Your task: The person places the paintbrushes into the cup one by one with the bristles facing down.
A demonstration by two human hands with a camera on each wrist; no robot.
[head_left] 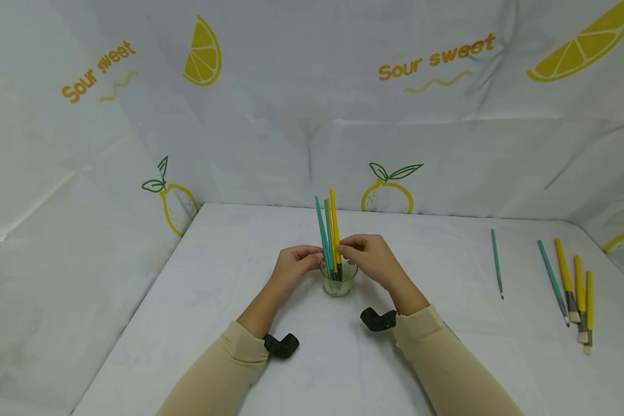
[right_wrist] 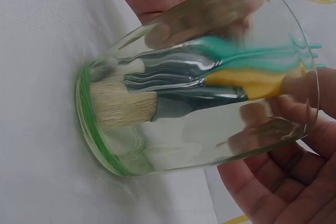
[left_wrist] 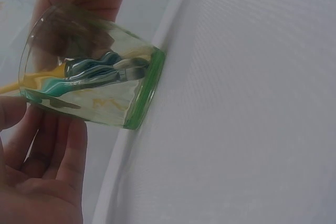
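Paintbrushes [head_left: 321, 225] in teal and yellow stand handles up in a clear glass [head_left: 338, 290] on a white counter [head_left: 333, 358], framed in the head view by a person's two hands. The left hand [head_left: 297, 263] meets the glass's left rim, thumb and forefinger close together; the right hand [head_left: 371, 257] works opposite, fingers pinched on a yellow paintbrush [head_left: 335, 222] near the rim. Toward the counter's right side lie a lone teal paintbrush [head_left: 496, 263] and, farther over, a group of one teal brush [head_left: 551, 278] and three yellow brushes [head_left: 564, 274], tips toward the near edge. A pale sheet [head_left: 291, 63] printed with lemons and the words "Sour sweet" hangs behind; black devices [head_left: 282, 345] sit at the cuffs of beige sleeves [head_left: 210, 378].

In the left wrist view, the left thumb [left_wrist: 10, 113] is at the rim and the other fingers extend alongside the glass; whether they clamp the glass or a handle, one cannot tell. The right hand shows partly through the glass.

In the right wrist view, pale bristles [right_wrist: 126, 103] reach down toward the glass's green base, as the right thumb and a finger meet at the yellow handle.
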